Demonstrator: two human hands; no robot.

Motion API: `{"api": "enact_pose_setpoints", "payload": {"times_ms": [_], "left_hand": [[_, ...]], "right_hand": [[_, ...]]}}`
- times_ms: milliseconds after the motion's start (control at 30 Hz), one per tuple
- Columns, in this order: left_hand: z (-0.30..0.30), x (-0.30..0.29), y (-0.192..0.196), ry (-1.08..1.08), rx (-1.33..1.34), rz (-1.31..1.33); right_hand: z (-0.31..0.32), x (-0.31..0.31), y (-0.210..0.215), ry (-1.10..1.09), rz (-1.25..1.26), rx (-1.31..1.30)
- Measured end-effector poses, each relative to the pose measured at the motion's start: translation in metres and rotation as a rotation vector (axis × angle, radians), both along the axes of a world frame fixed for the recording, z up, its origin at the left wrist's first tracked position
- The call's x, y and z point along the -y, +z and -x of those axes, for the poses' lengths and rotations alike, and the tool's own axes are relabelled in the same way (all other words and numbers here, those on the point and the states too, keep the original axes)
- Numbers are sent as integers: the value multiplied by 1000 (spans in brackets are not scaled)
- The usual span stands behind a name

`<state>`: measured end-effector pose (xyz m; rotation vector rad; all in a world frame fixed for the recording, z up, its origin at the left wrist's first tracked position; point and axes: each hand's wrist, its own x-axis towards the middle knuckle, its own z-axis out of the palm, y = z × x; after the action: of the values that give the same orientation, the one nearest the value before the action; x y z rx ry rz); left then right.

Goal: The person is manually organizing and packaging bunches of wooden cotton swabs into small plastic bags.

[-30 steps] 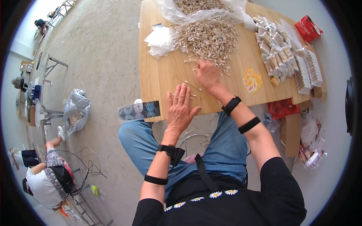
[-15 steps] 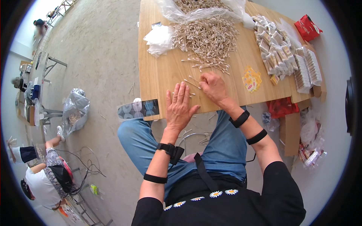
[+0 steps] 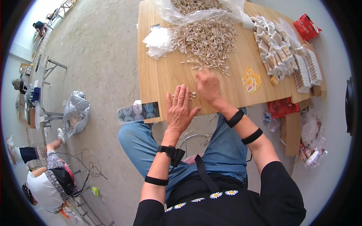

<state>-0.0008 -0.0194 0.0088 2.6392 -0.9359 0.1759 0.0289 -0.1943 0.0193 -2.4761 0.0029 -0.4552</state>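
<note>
My left hand (image 3: 178, 110) lies flat near the table's front edge, fingers stretched out and held side by side. A few cotton swabs (image 3: 191, 94) lie at its fingers, partly covered by them. My right hand (image 3: 208, 87) is up and to the right of it, fingers curled in and slightly blurred; whatever they may hold is hidden. Just beyond this hand spreads a big heap of loose cotton swabs (image 3: 203, 39) with pale sticks and white tips, its nearest swabs scattered toward me.
Clear plastic film (image 3: 188, 17) lies across the heap, with white plastic bags (image 3: 158, 41) at its left. Yellow printed cards (image 3: 251, 80) sit right, before stacked swab packs (image 3: 277, 52). A dark patterned sheet (image 3: 139, 111) overhangs the front-left edge. Another person (image 3: 45, 188) sits lower left.
My right hand has shifted slightly left and away from me, toward the heap. The swabs that lay beside its fingers no longer show there. My left hand has stayed nearly in place.
</note>
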Motion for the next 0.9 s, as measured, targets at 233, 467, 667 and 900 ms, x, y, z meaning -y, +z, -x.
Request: {"api": "enact_pose_setpoints", "payload": {"times_ms": [233, 467, 667, 900], "left_hand": [[2, 2, 1, 13, 4, 11], [1, 1, 2, 22, 14, 15], [1, 3, 3, 18, 27, 28], [1, 2, 1, 15, 27, 29]], "right_hand": [[-30, 47, 6, -203, 333, 27], [-26, 18, 15, 55, 114, -110], [-11, 9, 12, 121, 26, -218], [-6, 13, 17, -32, 32, -156]]}}
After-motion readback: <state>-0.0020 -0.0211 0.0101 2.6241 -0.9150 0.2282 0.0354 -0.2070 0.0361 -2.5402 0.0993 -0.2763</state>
